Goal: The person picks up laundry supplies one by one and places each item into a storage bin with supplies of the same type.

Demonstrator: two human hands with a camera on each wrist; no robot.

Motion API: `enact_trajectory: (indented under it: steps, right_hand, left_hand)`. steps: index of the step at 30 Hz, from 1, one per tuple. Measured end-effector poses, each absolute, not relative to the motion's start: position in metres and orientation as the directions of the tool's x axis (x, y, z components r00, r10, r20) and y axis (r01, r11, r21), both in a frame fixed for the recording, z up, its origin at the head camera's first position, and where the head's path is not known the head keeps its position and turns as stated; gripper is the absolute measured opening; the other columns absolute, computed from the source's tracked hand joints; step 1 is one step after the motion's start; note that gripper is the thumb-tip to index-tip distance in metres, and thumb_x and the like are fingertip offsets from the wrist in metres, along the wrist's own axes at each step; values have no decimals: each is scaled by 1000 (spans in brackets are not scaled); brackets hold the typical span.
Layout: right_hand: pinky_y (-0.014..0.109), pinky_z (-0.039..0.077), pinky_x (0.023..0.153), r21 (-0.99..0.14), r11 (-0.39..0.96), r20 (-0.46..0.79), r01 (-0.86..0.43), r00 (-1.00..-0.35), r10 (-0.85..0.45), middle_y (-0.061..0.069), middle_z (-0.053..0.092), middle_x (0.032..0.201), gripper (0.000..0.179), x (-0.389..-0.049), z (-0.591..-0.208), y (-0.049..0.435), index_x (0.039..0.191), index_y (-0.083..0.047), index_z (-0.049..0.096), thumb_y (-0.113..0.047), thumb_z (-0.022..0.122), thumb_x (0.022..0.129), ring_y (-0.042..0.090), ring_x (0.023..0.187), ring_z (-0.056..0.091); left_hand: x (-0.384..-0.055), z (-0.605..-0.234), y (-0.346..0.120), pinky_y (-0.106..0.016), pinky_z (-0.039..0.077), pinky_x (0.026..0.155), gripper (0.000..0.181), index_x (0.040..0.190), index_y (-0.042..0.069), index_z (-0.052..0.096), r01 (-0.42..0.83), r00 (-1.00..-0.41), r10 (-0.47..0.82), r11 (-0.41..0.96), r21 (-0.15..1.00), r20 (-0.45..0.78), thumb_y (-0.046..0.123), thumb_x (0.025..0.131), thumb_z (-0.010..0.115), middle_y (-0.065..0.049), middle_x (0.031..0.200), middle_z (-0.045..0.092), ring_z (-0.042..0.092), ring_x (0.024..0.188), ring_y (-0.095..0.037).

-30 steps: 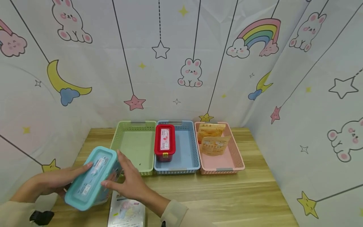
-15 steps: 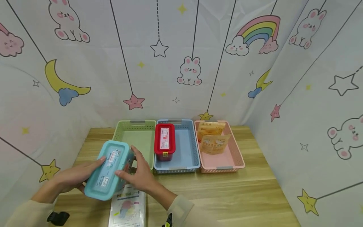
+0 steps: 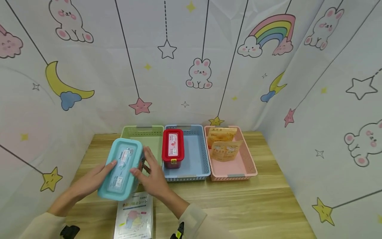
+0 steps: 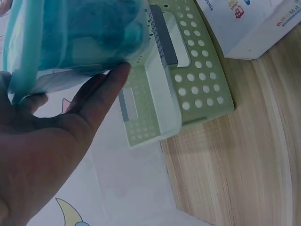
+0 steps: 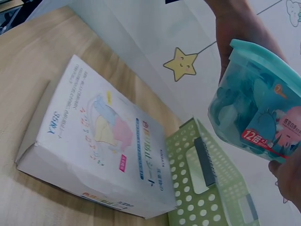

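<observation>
A clear plastic tub (image 3: 120, 169) with a turquoise lid hangs tilted between my two hands, overlapping the near left part of the green basket (image 3: 155, 141) in the head view. Blue contents show through its wall in the right wrist view, beside a printed label (image 5: 282, 127). My left hand (image 3: 95, 179) grips its left side, thumb on the lid and fingers underneath. On the other side my right hand (image 3: 155, 177) holds it, thumb at the lid's edge and fingers along the far wall. Below lies a white printed carton (image 3: 134, 215).
Beside the green basket stand a blue basket (image 3: 194, 149) and a pink basket (image 3: 235, 167). A red-lidded tub (image 3: 173, 146) sits at the blue basket's left side. Two brown pouches (image 3: 225, 151) stand in the pink one. A patterned curtain (image 3: 167, 83) hangs behind the wooden table (image 3: 232, 205).
Both hands have carried the turquoise-lidded tub right and away from me, towards the green basket. The tub has turned more upright in the head view, uncovering more of the white carton.
</observation>
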State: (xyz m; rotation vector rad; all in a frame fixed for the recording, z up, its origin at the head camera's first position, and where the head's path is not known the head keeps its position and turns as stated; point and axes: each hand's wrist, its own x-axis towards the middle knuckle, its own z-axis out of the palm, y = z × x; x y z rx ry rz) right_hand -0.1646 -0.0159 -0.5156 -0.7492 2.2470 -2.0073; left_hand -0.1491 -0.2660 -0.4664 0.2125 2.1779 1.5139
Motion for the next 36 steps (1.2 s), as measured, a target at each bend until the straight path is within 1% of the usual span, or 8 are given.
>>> enact_trajectory:
  steps: [4,10,15,21,25,29,32,36]
  right_hand:
    - [35,43,114,-937,27,318,-349,-880,-352,-9,16,176,77,-169,-511,-11,170,-33,22,-47,62,106,19,157,28]
    - [38,38,118,-923,9,365,-385,-882,-297,-10,16,176,75,-173,-505,-6,170,-32,22,-44,61,107,16,160,22]
    - [38,36,119,-915,2,390,-403,-887,-248,-11,19,175,73,-177,-502,-1,170,-26,24,-46,57,109,13,160,21]
    - [36,37,119,-889,31,441,-458,-871,-216,-2,23,175,70,-189,-502,11,171,-20,21,-44,50,112,18,159,25]
    - [34,40,117,-881,7,464,-473,-866,-184,-4,27,174,66,-198,-501,21,171,-21,23,-38,51,113,18,157,32]
    - [36,51,108,-871,-49,490,-488,-857,-159,-3,38,169,62,-206,-499,33,170,-23,26,-30,51,114,21,145,50]
    - [36,57,99,-873,-76,487,-481,-863,-134,2,46,163,57,-210,-495,42,168,-22,30,-25,50,114,23,134,60]
    - [33,60,93,-897,-75,442,-436,-892,-96,13,55,154,53,-211,-486,55,165,-11,36,-16,49,114,25,123,65]
  left_hand:
    - [-151,-465,-254,-45,63,74,63,157,-9,24,-100,-915,336,347,932,-224,39,118,32,-21,108,70,76,89,-32]
    - [-150,-465,-234,-42,63,76,64,163,-4,16,-14,-956,274,327,945,-109,30,115,43,-25,121,65,73,96,-27]
    - [-153,-463,-221,-37,61,80,65,165,-2,14,60,-962,270,307,950,-27,25,115,43,-31,132,59,71,105,-29]
    - [-162,-463,-203,-33,60,85,67,167,3,13,116,-954,300,323,939,15,26,114,47,-30,145,52,66,116,-34]
    - [-170,-462,-189,-37,59,91,71,168,6,12,148,-943,327,271,951,54,22,112,52,-30,151,47,62,122,-41]
    - [-178,-462,-175,-45,57,97,76,171,10,9,207,-933,342,260,943,111,19,110,54,-30,159,41,59,127,-43]
    - [-181,-464,-166,-42,56,98,79,172,15,5,229,-933,336,271,935,131,20,110,54,-27,164,36,58,129,-41]
    - [-185,-470,-155,-34,57,93,78,172,24,4,246,-931,327,232,941,162,21,111,53,-24,165,35,59,126,-40]
